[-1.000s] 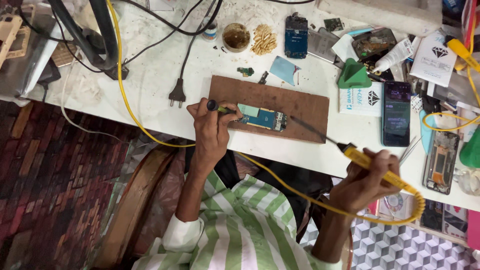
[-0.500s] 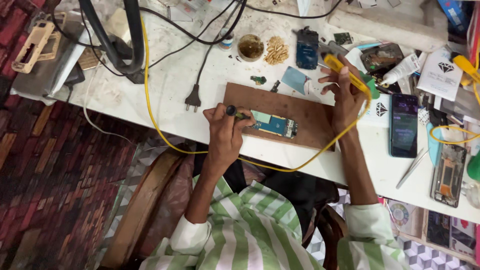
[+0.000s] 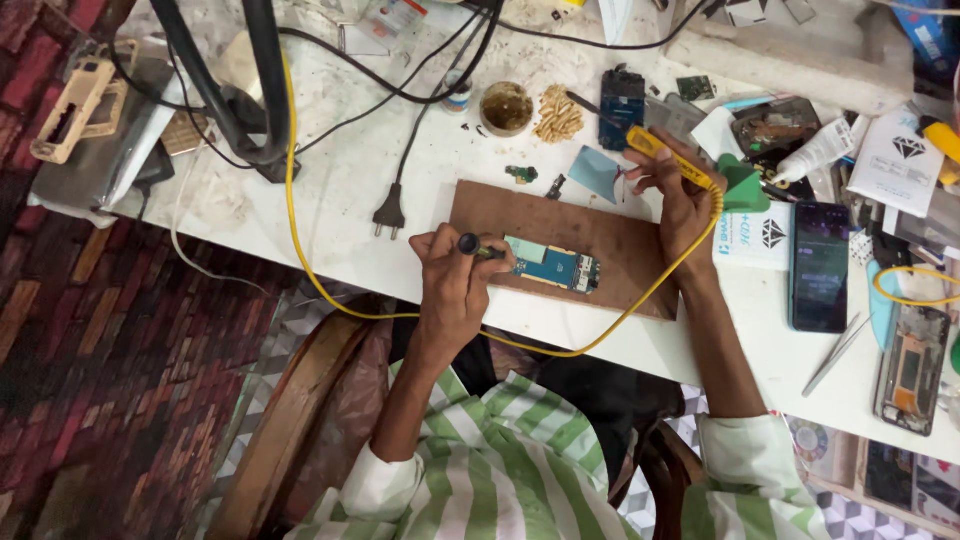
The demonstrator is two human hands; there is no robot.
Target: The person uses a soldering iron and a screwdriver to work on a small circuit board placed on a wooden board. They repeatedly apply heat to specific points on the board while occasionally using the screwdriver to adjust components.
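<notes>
Since a second ago the right hand (image 3: 680,195) has swung from the near right edge up to the far side of the board (image 3: 620,250), closed around the yellow iron (image 3: 672,160), whose tip points far-left toward the brass wool (image 3: 558,113). The left hand (image 3: 455,275) stays closed on a dark tool (image 3: 478,247) lying left-right, touching the blue circuit board (image 3: 555,265). White cluttered table (image 3: 340,190); brick-patterned floor at left.

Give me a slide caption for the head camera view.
Left hand steadies a circuit board on a wooden board; right hand holds a yellow soldering iron.
</notes>
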